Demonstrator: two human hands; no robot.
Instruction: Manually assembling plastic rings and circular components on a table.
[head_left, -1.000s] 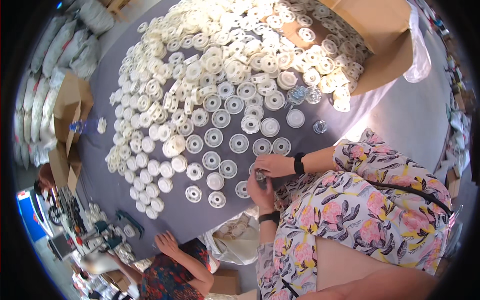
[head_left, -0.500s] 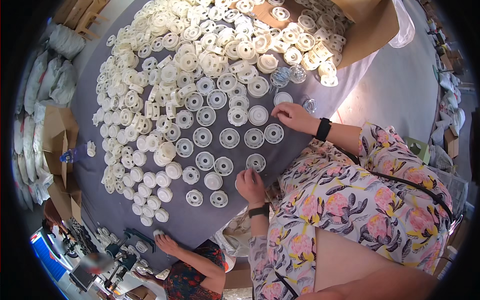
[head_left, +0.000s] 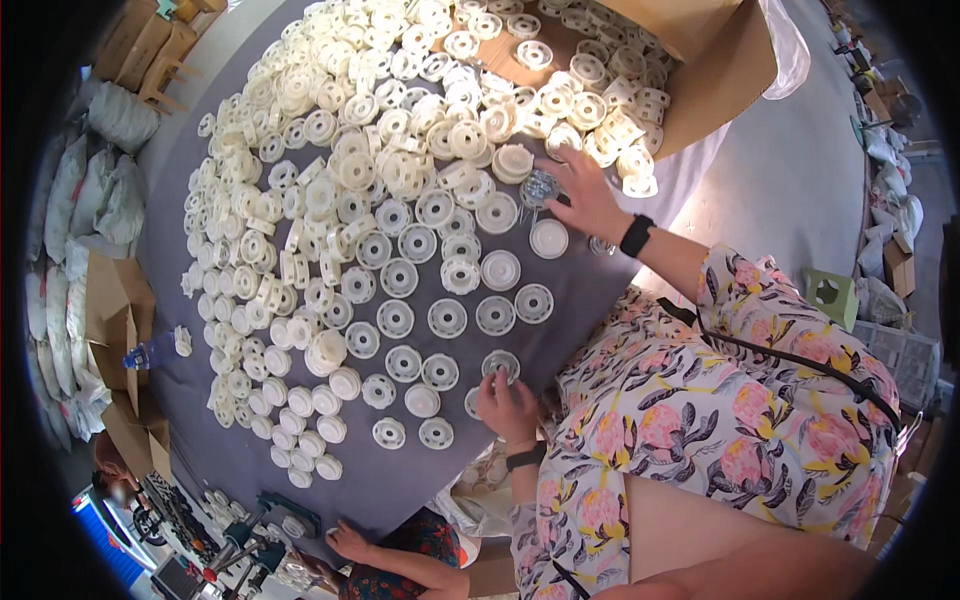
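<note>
My left hand [head_left: 508, 408] is over the near edge of the dark cloth. Its bent fingertips are together at the hub of a white plastic wheel [head_left: 500, 362]; whatever they pinch is too small to make out. Another white disc [head_left: 472, 402] lies partly under that hand. Farther off, my right hand [head_left: 588, 192] reaches over a tangle of shiny metal springs [head_left: 538, 188], thumb and fingers apart and touching it. Beside this hand lies a white lid-like disc [head_left: 549, 239]. Several wheels, such as one with a slotted hub [head_left: 496, 315], are spread out flat to the left.
A large heap of cream plastic parts [head_left: 330, 120] covers the far table. An open cardboard box [head_left: 730, 85] spills more at the far right. Domed white pieces [head_left: 300, 430] cluster at left. A co-worker's hand [head_left: 348, 543] is beside a green hand-tool fixture [head_left: 290, 515].
My right hand has moved from beside the white disc to the springs farther away. My left hand stays at the same wheel. The whole view has shifted, with the table now lower.
</note>
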